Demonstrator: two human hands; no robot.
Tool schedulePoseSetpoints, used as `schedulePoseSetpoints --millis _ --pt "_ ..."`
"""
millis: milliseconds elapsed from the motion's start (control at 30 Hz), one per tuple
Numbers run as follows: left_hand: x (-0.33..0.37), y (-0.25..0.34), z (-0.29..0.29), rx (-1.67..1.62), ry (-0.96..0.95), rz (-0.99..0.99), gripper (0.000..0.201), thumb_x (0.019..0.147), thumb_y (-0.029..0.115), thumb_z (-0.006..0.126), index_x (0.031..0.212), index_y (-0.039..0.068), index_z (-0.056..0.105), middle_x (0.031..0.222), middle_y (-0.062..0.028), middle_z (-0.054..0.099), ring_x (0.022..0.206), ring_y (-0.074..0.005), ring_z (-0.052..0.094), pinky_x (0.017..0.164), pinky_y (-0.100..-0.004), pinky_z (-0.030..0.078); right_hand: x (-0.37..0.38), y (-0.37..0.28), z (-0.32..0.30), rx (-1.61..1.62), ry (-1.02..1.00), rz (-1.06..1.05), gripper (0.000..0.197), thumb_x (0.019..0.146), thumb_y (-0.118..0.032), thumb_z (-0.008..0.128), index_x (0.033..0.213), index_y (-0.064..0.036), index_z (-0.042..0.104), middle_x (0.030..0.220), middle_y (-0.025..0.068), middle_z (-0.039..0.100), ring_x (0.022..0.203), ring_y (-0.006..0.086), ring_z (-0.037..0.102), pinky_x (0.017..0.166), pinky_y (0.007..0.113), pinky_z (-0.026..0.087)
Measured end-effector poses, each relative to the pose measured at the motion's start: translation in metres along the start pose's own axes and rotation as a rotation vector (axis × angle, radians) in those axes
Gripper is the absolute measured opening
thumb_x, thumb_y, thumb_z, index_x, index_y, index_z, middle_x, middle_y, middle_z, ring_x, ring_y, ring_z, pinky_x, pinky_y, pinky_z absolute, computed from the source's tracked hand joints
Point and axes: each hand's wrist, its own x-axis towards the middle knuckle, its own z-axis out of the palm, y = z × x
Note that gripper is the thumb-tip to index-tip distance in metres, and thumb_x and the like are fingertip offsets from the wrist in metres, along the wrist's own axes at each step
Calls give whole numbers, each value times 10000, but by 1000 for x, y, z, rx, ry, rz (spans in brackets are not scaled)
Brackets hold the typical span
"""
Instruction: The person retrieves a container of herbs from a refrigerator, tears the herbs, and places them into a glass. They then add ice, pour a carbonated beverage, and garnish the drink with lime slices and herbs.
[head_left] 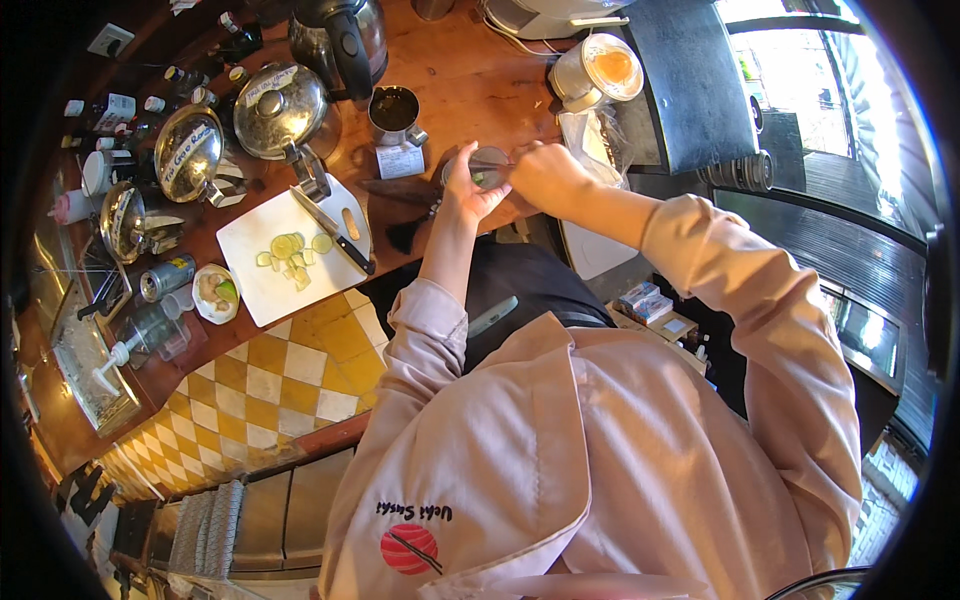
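My left hand [466, 192] is wrapped round a small clear glass [490, 157] at the edge of the wooden counter. Something green shows inside the glass. Over its right side, my right hand [550, 180] is closed, its fingertips close to the rim; whatever it grips is too small to make out. To the left lies a white cutting board [243, 240] with several cut lime slices [288, 246]. A knife [335, 233] with a black handle rests along the board's right side.
Lidded steel pots [280, 110] and bottles line the back left, with a kettle [340, 45] beside them. A steel jug [394, 112] of dark liquid stands behind my hands. A white bowl [208, 308] sits left of the board; a white tub [572, 80] stands back right.
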Motion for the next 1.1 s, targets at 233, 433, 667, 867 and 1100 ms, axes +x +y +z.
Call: schedulePoseSetpoints --millis 233,433,667,867,1100 --pt "6 -2 -11 13 -94 56 382 841 338 639 1058 63 486 982 -103 558 889 -217 577 797 -379 514 33 -7 3 98 -125 -27 146 769 -136 584 837 -56 685 792 120 680 671 258 684 535 348 542" --pt "-7 -4 6 -82 77 -12 304 917 342 502 998 54 558 957 -86 621 925 -233 604 842 -400 507 67 5 -5 612 -714 402 110 790 -130 590 837 -82 677 823 133 681 733 231 682 622 332 536" --pt "10 2 -17 -23 -225 -15 464 810 289 684 1144 43 474 1088 -132 550 1060 -302 532 909 -490 475 39 -4 -14 29 -19 -135 104 711 -146 641 793 -90 673 726 100 666 693 246 674 556 339 517" --pt "-17 -4 17 -30 110 84 441 847 285 641 1187 43 501 1218 -137 531 1141 -288 507 976 -493 424 33 45 -50 -135 74 -398 66 694 -168 639 645 -135 668 653 44 654 661 215 666 527 327 489" --pt "-26 -7 27 5 150 46 365 900 306 563 1127 23 515 1137 -139 579 1058 -276 571 939 -441 469 32 34 -14 -28 6 -415 57 681 -165 643 660 -122 674 668 47 657 659 223 667 514 342 500"
